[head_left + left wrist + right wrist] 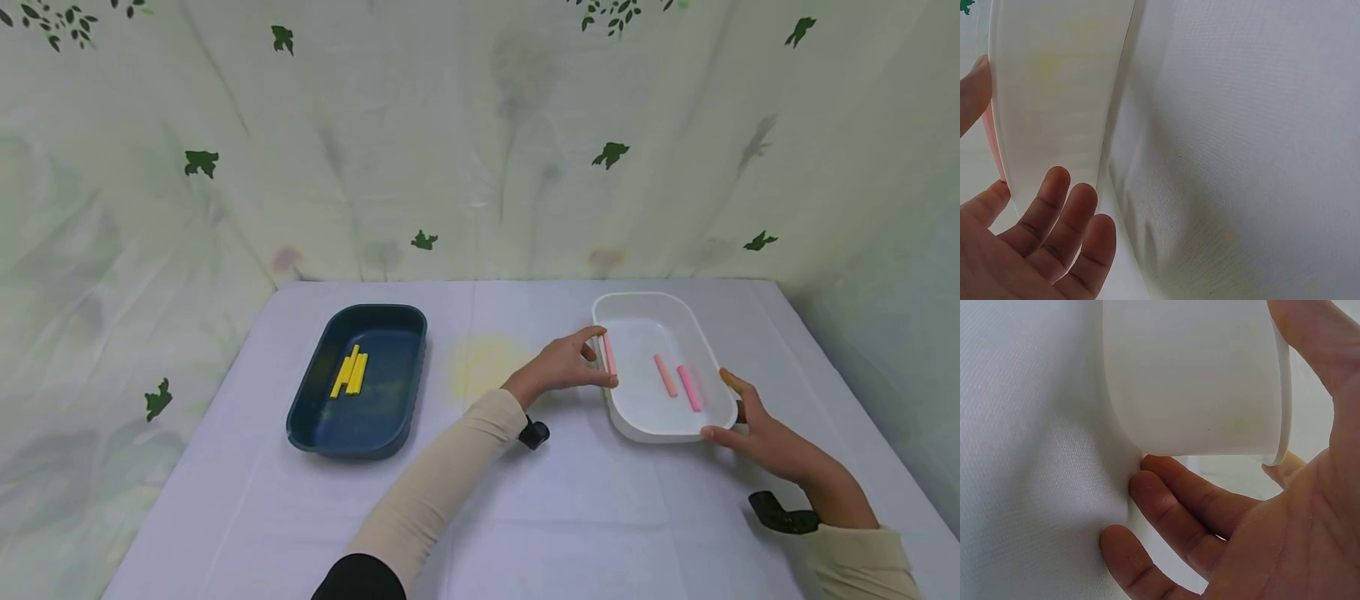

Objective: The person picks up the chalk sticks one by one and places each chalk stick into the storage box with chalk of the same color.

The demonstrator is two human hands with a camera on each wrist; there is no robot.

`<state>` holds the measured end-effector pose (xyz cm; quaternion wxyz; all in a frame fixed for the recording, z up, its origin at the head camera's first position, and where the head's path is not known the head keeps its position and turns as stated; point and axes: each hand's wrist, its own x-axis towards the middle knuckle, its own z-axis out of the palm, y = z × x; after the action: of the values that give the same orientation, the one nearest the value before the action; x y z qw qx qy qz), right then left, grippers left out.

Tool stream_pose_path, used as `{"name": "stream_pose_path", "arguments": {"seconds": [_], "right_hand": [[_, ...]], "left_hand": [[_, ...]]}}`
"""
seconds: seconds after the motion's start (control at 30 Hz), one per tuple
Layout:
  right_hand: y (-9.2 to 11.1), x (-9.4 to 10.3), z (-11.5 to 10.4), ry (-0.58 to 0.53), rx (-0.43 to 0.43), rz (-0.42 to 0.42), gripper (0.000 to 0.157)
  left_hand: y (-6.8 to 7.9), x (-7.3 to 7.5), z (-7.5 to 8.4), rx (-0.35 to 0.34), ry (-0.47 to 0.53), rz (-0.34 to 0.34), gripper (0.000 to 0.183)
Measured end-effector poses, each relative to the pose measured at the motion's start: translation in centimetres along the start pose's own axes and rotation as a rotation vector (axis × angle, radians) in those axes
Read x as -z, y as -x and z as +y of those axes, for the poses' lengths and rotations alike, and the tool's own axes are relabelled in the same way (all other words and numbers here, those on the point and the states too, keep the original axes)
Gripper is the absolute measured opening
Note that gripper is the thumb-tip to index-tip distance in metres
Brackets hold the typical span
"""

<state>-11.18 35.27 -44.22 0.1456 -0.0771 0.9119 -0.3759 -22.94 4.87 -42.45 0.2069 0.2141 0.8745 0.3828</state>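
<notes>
A white tray (645,421) stands at the right of the table. My left hand (564,360) is at its left rim, thumb and index finger pinching a pink chalk stick (610,354) by its two ends. In the left wrist view the same chalk (992,140) shows as a thin strip along the rim, while the other fingers stay apart beside the wall. My right hand (767,437) grips the tray's near right corner, thumb on the front rim and index finger on the side rim. Two more pink chalk sticks (665,376) (689,388) lie on the tray's floor.
On the left of the table stands a dark blue tray (386,417) with several yellow chalk sticks (348,372) bunched together. White cloth (570,533) covers the table. A leaf-patterned curtain (480,150) hangs behind and along both sides.
</notes>
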Motion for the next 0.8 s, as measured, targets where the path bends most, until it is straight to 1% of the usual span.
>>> {"name": "stream_pose_path", "arguments": {"seconds": [0.13,0.33,0.53,0.8], "right_hand": [[-0.03,0.01,-0.13,0.004,0.005,0.0,0.103],[-0.02,-0.03,-0.18,0.002,-0.012,-0.004,0.103],[-0.04,-0.11,0.0,0.004,-0.017,-0.001,0.103],[-0.01,-0.02,0.05,0.003,0.003,-0.003,0.102]], "left_hand": [[-0.02,0.01,-0.14,0.006,0.005,-0.002,0.089],[-0.11,-0.04,-0.29,0.002,0.006,-0.006,0.088],[-0.16,-0.14,-0.32,0.006,0.018,0.003,0.088],[-0.14,-0.23,-0.35,0.023,0.052,0.0,0.089]]}}
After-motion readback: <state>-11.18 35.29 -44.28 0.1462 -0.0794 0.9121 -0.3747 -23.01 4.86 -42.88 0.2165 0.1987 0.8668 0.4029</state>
